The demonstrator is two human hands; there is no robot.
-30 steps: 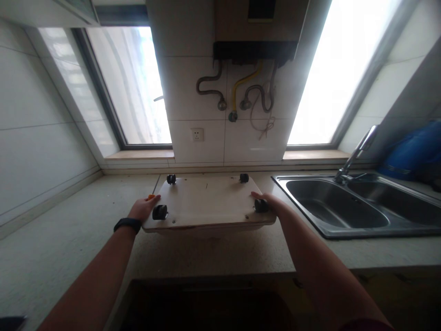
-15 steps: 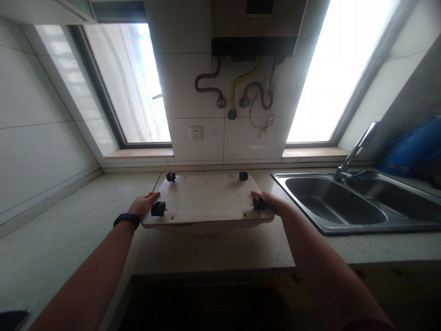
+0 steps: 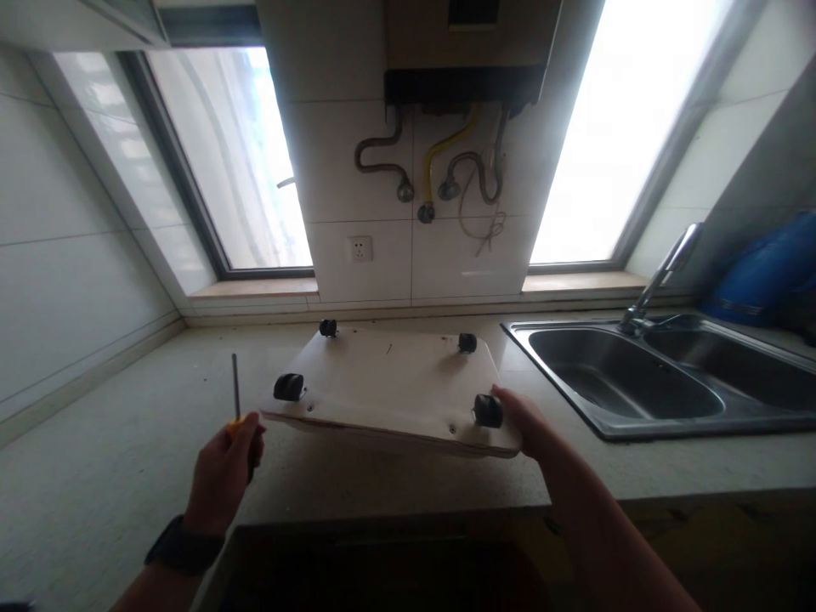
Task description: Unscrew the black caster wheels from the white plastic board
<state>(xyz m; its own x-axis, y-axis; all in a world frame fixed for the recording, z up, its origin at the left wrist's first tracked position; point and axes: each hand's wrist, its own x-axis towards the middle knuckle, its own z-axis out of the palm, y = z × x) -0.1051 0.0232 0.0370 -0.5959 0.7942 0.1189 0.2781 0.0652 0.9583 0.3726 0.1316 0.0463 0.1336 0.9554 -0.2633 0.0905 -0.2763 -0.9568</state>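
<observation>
My left hand (image 3: 224,466) is closed around a screwdriver (image 3: 235,387) with an orange and dark handle, its metal shaft pointing up. That hand is just left of a white board-like piece (image 3: 388,382), apart from it. The piece lies on the countertop with black caster wheels at its corners, among them a front left caster (image 3: 289,387) and a front right caster (image 3: 488,410). At the right edge, my right hand (image 3: 519,421) grips the piece beside the front right caster; its fingers are partly hidden. What lies under the piece is mostly out of sight.
A steel double sink (image 3: 628,378) with a faucet (image 3: 660,280) is set into the countertop (image 3: 127,450) on the right. A blue object (image 3: 768,268) stands behind it. On the wall are a socket (image 3: 360,248) and pipes under a heater (image 3: 472,51). The counter's front edge drops into darkness.
My left hand has let go of the piece's left side and moved left and nearer, now showing the upright screwdriver. The piece has turned slightly, its right end coming nearer with my right hand.
</observation>
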